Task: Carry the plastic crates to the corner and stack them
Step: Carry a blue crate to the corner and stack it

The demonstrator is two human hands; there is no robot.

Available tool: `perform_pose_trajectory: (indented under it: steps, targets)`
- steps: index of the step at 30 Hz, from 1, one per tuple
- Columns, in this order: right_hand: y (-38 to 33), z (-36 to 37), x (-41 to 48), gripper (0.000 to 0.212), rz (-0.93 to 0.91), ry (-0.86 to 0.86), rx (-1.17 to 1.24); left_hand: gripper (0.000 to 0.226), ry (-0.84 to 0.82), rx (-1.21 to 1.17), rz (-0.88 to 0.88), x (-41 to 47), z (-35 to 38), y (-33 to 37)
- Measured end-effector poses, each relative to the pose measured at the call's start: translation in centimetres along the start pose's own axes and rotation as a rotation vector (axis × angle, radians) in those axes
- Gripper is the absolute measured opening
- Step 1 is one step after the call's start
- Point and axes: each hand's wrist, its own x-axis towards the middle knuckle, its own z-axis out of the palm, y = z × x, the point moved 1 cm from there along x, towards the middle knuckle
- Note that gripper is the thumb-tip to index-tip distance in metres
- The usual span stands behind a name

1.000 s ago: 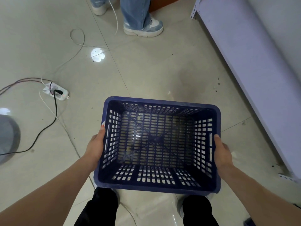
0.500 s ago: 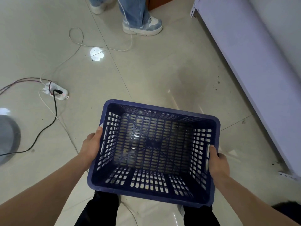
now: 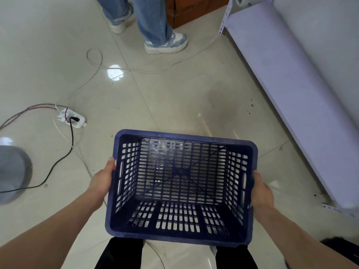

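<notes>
The blue crate (image 3: 174, 235) faces mouth up, long axis left to right

Storeroom-like space: tiled floor (image 3: 174, 98), slotted metal shelving (image 3: 291, 78), power strip (image 3: 74, 121).

Crate (image 3: 186, 135): held above the floor (image 3: 174, 98), between the two hands, in front of the person's legs (image 3: 120, 253)
Left hand (image 3: 101, 179): grips the crate's left wall, thumb on the rim
Right hand (image 3: 261, 191): grips the crate's right wall, thumb on the rim
Power strip (image 3: 74, 120): on the floor, left of and beyond the crate, well apart from it
Plugged cable (image 3: 64, 158): runs from the power strip toward the round base (image 3: 11, 171) at the left edge
Loose cable (image 3: 93, 61): looped on the floor beyond the power strip, trailing right toward the shelf (image 3: 301, 94)
Shelf: along the right side, apart from the crate
Second person's shoes (image 3: 167, 43): on the floor far ahead, just behind the loose cable
</notes>
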Motion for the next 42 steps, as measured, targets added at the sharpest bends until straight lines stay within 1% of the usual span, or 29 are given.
perform_pose_trajectory:
  steps: [4, 10, 14, 17, 18, 19, 21, 23, 25, 27, 30, 32, 35, 37, 38, 40, 41, 42]
  targets:
    - [-4.4, -3.2, -4.8, 0.060, -0.080, -0.004, 0.012, 0.069, 0.034, -0.025, 0.029, -4.4, -2.2, 2.8]
    - [-11.0, -10.1, -13.2, 0.052, -0.162, -0.012, 0.061, 0.076, 0.050, -0.026, 0.089, -12.7, -6.8, 10.1]
    - [-13.9, -15.1, -19.3, 0.057, -0.150, 0.049, 0.136, 0.077, 0.047, 0.016, 0.158, -17.6, -9.3, 15.2]
    - [-14.9, -18.1, -23.3, 0.064, -0.153, 0.141, 0.173, 0.094, 0.031, 0.113, 0.215, -21.1, -10.8, 18.8]
    - [-15.0, -18.9, -24.5, 0.069, -0.160, 0.174, 0.188, 0.096, 0.027, 0.137, 0.234, -22.0, -11.2, 19.9]
    - [-14.9, -19.8, -25.6, 0.073, -0.158, 0.204, 0.198, 0.092, 0.017, 0.141, 0.251, -23.0, -11.6, 21.0]
    - [-14.3, -21.7, -27.9, 0.075, -0.139, 0.262, 0.238, 0.085, -0.008, 0.171, 0.323, -25.4, -12.0, 23.2]
    - [-13.6, -23.8, -30.5, 0.068, -0.141, 0.317, 0.279, 0.083, -0.044, 0.225, 0.405, -27.8, -12.1, 25.3]
    - [-12.5, -26.1, -32.1, 0.067, -0.166, 0.354, 0.315, 0.078, -0.078, 0.265, 0.463, -30.4, -11.8, 26.9]
    - [-11.0, -28.3, -33.8, 0.066, -0.175, 0.391, 0.325, 0.080, -0.081, 0.320, 0.505, -32.8, -11.1, 28.1]
    - [-7.9, -31.2, -35.5, 0.062, -0.136, 0.449, 0.368, 0.089, -0.111, 0.378, 0.578, -36.6, -9.4, 29.2]
    - [-5.5, -33.1, -36.8, 0.065, -0.106, 0.480, 0.430, 0.093, -0.152, 0.398, 0.609, -39.1, -8.0, 29.5]
    - [-1.4, -36.0, -38.4, 0.071, -0.057, 0.508, 0.542, 0.114, -0.126, 0.445, 0.655, -42.5, -5.9, 29.2]
    - [1.5, -37.8, -39.1, 0.073, -0.016, 0.525, 0.577, 0.115, -0.127, 0.502, 0.718, -44.7, -4.5, 28.6]
    - [3.0, -38.7, -39.5, 0.074, 0.004, 0.535, 0.584, 0.120, -0.138, 0.521, 0.752, -45.4, -3.6, 28.3]
    - [5.8, -40.5, -40.1, 0.076, 0.030, 0.566, 0.603, 0.141, -0.118, 0.540, 0.785, -47.0, -1.9, 27.2]
    - [7.1, -41.5, -40.4, 0.075, 0.037, 0.586, 0.619, 0.145, -0.120, 0.545, 0.793, -47.5, -1.1, 26.7]
    - [8.3, -42.4, -40.8, 0.073, 0.042, 0.603, 0.632, 0.144, -0.137, 0.546, 0.819, -48.8, -0.4, 26.1]
